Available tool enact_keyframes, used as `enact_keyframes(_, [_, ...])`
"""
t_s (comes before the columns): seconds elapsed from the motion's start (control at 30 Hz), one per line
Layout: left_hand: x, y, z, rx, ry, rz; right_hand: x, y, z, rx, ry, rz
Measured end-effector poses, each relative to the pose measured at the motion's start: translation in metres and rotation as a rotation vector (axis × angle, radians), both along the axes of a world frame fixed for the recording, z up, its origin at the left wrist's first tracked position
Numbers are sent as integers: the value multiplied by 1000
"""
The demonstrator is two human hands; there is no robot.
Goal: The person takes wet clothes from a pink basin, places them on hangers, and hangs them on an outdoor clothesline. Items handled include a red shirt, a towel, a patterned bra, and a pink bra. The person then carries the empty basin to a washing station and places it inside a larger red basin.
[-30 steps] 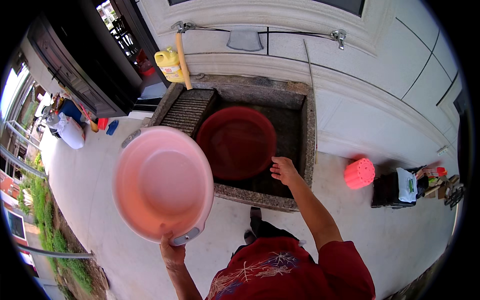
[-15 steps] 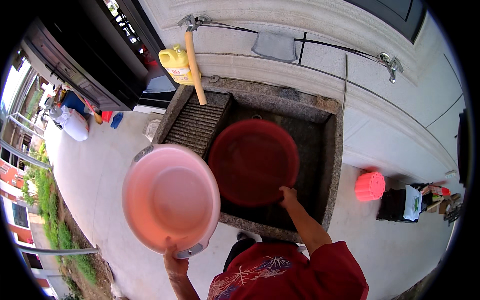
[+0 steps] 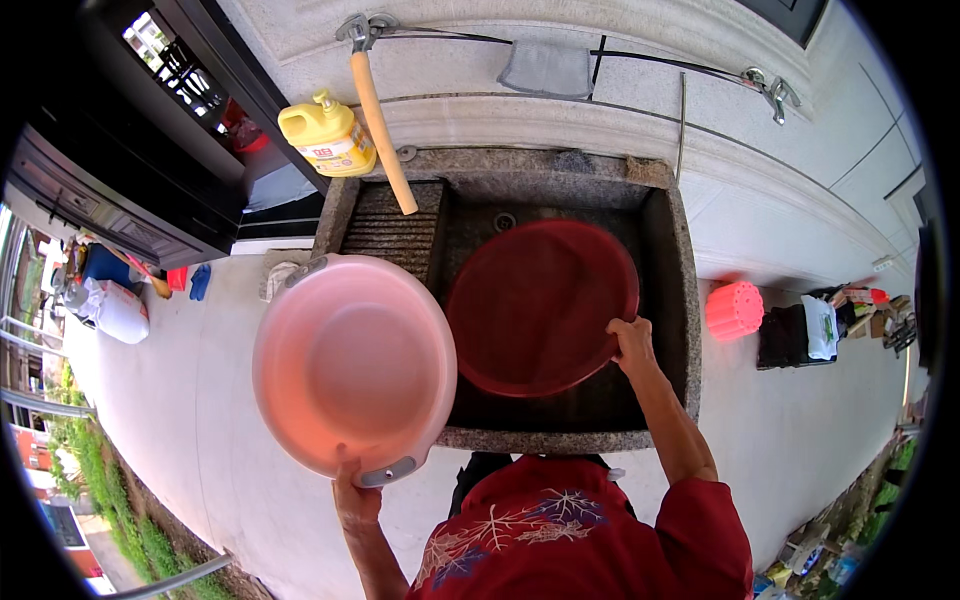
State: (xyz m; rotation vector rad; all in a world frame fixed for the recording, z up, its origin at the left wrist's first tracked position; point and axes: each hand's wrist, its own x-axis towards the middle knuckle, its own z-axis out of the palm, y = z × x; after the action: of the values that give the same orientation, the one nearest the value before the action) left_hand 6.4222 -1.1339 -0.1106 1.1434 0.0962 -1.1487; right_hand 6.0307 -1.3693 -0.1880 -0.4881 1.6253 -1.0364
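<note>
Outdoor stone sink: red basin inside, tilted, rim pinched by right hand. Pink basin beside it, rim gripped by left hand. Risk: single-edge holds; possible slip, drop.

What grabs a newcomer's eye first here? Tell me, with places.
The big pale pink round plastic basin stands out, held by its rim in the left hand at the lower left, out in front of the stone wash sink. Right of it, the dark red round plastic basin sits tilted inside the sink, gripped at its edge by the right hand. Behind, a yellow plastic jug stands on the sink's back left corner.
</note>
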Motion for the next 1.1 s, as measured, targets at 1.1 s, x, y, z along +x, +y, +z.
enact_keyframes(1.1, [98, -29, -22, -66, 92, -329, 36, 44, 177, -843, 1716, 312])
